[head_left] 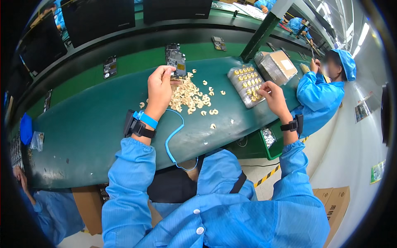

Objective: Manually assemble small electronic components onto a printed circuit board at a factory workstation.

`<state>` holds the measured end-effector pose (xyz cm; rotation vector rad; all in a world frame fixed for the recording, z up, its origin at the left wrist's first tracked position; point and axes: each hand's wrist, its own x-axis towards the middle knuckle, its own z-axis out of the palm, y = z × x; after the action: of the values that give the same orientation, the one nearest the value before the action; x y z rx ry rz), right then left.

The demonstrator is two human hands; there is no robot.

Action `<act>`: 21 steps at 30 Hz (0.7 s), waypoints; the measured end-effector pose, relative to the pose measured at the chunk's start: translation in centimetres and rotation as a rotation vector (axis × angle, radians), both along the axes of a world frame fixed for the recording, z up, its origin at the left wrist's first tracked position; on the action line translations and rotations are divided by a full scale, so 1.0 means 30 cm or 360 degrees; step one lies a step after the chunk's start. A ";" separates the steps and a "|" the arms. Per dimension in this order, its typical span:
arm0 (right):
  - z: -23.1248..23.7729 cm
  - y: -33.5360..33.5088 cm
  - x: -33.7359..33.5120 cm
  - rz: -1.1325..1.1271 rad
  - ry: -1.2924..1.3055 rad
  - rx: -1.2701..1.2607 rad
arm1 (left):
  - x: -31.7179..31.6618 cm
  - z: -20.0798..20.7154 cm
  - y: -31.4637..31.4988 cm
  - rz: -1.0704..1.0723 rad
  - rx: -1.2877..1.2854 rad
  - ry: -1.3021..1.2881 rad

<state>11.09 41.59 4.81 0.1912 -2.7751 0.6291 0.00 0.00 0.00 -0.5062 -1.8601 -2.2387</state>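
My left hand (159, 89) is closed on the near end of a dark circuit board (178, 66), tilted above the green bench. Under and beside that hand lies a heap of small cream C-shaped pieces (188, 94). My right hand (273, 97) is at the right side of a clear blister tray (242, 89) with rows of round yellow parts. Its thumb and fingertips are pinched together by the parts; whatever they hold is too small to make out. A blue wrist strap (148, 120) with a coiled cord circles my left wrist.
Beyond the tray stands a plastic-wrapped box (277, 66), near a green post (260, 37). Other circuit boards (110, 67) lie on the far green strip. A co-worker (322, 93) in blue works at the right. A green bin (271, 142) sits below the bench edge.
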 end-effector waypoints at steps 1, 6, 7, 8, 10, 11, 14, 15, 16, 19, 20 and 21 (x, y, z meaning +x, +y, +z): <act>0.021 -0.028 0.000 -0.0011 -0.0094 -0.0436 | 0.019 0.006 0.000 -0.0012 0.0008 0.0002; 0.154 -0.334 -0.113 0.0423 -0.0224 -0.1399 | 0.015 0.038 0.006 -0.0058 -0.0078 0.0075; 0.168 -0.397 -0.142 0.0508 -0.0241 -0.1448 | 0.014 0.040 0.020 -0.0074 -0.0055 0.0132; 0.185 -0.462 -0.172 0.0592 -0.0245 -0.1403 | 0.009 0.044 0.027 -0.0070 -0.0095 0.0149; 0.189 -0.584 -0.240 0.0740 -0.0257 -0.1322 | 0.022 0.071 0.023 -0.0076 -0.0111 0.0151; 0.199 -0.640 -0.269 0.0748 -0.0277 -0.1234 | 0.025 0.089 0.021 -0.0085 -0.0082 0.0152; 0.154 -0.793 -0.356 0.0915 -0.0238 -0.1438 | 0.019 0.096 -0.022 -0.0057 -0.0028 0.0161; 0.135 -0.825 -0.376 0.0915 -0.0229 -0.1450 | 0.006 0.080 -0.037 -0.0023 -0.0050 0.0194; 0.117 -0.840 -0.394 0.0929 -0.0210 -0.1418 | 0.004 0.070 -0.054 0.0017 -0.0088 0.0187; 0.086 -0.819 -0.414 0.0909 -0.0122 -0.1408 | -0.006 0.090 -0.024 0.0121 -0.0038 0.0241; 0.068 -0.828 -0.408 0.0894 -0.0118 -0.1467 | -0.001 0.081 -0.032 0.0124 -0.0098 0.0188; 0.060 -0.845 -0.398 0.0870 -0.0149 -0.1592 | 0.000 0.075 -0.039 0.0122 -0.0153 0.0134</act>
<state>-0.86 16.26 6.62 0.6894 -2.1134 2.0649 -0.01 -1.17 2.24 -0.5266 -1.9179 -2.0550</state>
